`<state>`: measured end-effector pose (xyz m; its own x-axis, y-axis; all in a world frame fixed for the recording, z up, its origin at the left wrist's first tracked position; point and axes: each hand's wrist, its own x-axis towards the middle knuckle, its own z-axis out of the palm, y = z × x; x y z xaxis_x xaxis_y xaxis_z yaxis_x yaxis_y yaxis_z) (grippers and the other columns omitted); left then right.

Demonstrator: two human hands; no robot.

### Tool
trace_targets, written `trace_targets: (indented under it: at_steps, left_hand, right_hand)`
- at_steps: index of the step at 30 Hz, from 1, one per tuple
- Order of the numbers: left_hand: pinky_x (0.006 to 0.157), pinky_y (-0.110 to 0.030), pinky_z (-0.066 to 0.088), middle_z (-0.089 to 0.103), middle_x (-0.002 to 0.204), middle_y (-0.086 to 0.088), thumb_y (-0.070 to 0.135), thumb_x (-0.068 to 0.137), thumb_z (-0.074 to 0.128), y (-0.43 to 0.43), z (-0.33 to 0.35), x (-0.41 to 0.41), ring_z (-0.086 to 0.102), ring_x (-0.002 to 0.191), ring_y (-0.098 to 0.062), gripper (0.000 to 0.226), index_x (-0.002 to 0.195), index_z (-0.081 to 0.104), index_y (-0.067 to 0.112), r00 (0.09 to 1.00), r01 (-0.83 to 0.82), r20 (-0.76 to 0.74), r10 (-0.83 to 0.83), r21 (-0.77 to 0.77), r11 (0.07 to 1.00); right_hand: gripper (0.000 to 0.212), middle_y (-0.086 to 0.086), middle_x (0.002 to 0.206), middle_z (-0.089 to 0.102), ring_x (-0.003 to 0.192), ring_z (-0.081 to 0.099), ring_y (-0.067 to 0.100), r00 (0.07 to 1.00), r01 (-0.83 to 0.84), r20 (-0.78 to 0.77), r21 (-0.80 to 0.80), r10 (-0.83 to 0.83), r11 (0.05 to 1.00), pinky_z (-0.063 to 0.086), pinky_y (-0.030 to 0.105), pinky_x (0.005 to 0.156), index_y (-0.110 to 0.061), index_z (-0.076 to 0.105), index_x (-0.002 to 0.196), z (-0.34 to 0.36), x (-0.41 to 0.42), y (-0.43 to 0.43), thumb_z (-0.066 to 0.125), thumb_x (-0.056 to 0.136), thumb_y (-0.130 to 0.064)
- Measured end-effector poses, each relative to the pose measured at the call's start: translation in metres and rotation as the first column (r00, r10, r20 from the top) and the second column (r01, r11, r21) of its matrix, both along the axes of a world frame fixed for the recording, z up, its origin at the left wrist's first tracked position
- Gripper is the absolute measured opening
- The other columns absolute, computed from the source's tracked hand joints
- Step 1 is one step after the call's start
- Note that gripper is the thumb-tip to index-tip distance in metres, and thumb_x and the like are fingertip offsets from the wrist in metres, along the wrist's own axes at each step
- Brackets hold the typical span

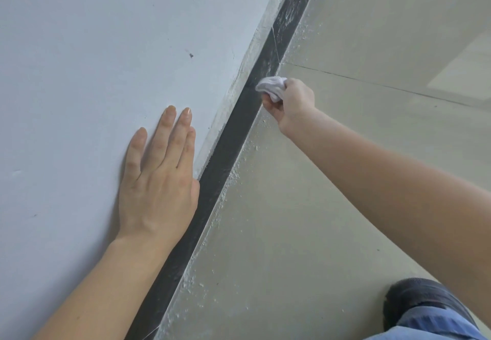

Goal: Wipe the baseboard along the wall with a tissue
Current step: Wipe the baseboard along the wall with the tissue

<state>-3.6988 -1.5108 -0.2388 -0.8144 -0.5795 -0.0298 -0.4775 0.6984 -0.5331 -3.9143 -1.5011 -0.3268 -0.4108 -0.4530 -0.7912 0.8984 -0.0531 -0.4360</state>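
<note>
— Head view: why is the left hand [159,180] flat on the wall [79,60]?
— Fingers straight, holding nothing; I'd judge it braces the lean.
— And the right hand [289,105]?
— It grips the bunched tissue [271,87], pressed against the dark baseboard [228,148] above the floor [345,180]; bunching probably gives a firmer pad.

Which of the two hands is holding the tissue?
The right hand, gripping the crumpled tissue against the dark baseboard; the left hand lies flat on the wall.
</note>
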Motion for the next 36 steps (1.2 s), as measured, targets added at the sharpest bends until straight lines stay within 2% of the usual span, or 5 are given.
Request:
trace_targets:
  at_steps: [11, 21, 26, 32, 36]
  left_hand:
    - [0.114, -0.035, -0.014, 0.021, 0.156, -0.004, 0.015, 0.083, 0.031, -0.001, 0.000, 0.002, 0.010, 0.145, -0.019, 0.060, 0.141, 0.034, 0.005, 0.999, 0.017, 0.030, -0.016, -0.048, 0.999]
    - [0.115, -0.036, -0.012, 0.025, 0.155, -0.006, 0.011, 0.086, 0.020, 0.000, -0.004, 0.001, 0.013, 0.144, -0.021, 0.056, 0.139, 0.038, 0.003, 1.000, 0.026, -0.011, -0.026, -0.020, 0.999]
    - [0.114, -0.036, -0.014, 0.026, 0.154, -0.006, 0.022, 0.082, 0.020, 0.001, -0.002, -0.002, 0.013, 0.144, -0.021, 0.064, 0.139, 0.039, 0.003, 1.000, 0.001, 0.016, -0.001, 0.004, 1.000]
    - [0.115, -0.035, -0.015, 0.025, 0.155, -0.005, 0.015, 0.083, 0.031, -0.001, -0.005, -0.001, 0.012, 0.145, -0.019, 0.058, 0.140, 0.038, 0.004, 1.000, 0.011, 0.009, -0.011, -0.016, 1.000]
    - [0.115, -0.034, -0.016, 0.023, 0.155, -0.004, 0.013, 0.080, 0.041, -0.001, -0.004, -0.001, 0.011, 0.145, -0.019, 0.061, 0.140, 0.037, 0.005, 1.000, 0.005, 0.011, -0.005, -0.014, 1.000]
  right_hand:
    - [0.013, 0.018, 0.078, 0.063, 0.059, 0.061, 0.027, 0.629, -0.764, 0.125, -0.081, 0.767, 0.640, 0.058, 0.037, 0.071, -0.004, 0.057, 0.085, -0.012, 0.142, 0.054, 0.044, 0.088, -0.006]
    - [0.037, 0.004, 0.034, 0.049, 0.026, 0.047, 0.009, 0.907, -0.416, 0.041, -0.067, 0.419, 0.907, 0.046, 0.017, 0.038, 0.002, 0.049, 0.063, 0.018, 0.047, 0.008, 0.036, 0.098, -0.003]
    - [0.017, 0.015, 0.080, 0.064, 0.067, 0.063, 0.021, 0.990, 0.055, 0.137, -0.153, -0.033, 0.987, 0.059, 0.028, 0.062, -0.001, 0.057, 0.087, 0.003, 0.014, 0.009, 0.041, 0.095, -0.003]
    - [0.012, 0.008, 0.067, 0.061, 0.066, 0.054, 0.022, 0.762, -0.647, -0.017, -0.056, 0.647, 0.760, 0.051, 0.036, 0.072, -0.012, 0.050, 0.067, -0.023, 0.104, 0.045, 0.062, 0.070, -0.010]
    - [0.012, 0.015, 0.076, 0.062, 0.055, 0.058, 0.020, 0.623, -0.736, 0.241, -0.144, 0.744, 0.662, 0.056, 0.035, 0.068, -0.007, 0.056, 0.079, -0.038, 0.166, 0.064, 0.048, 0.087, -0.003]
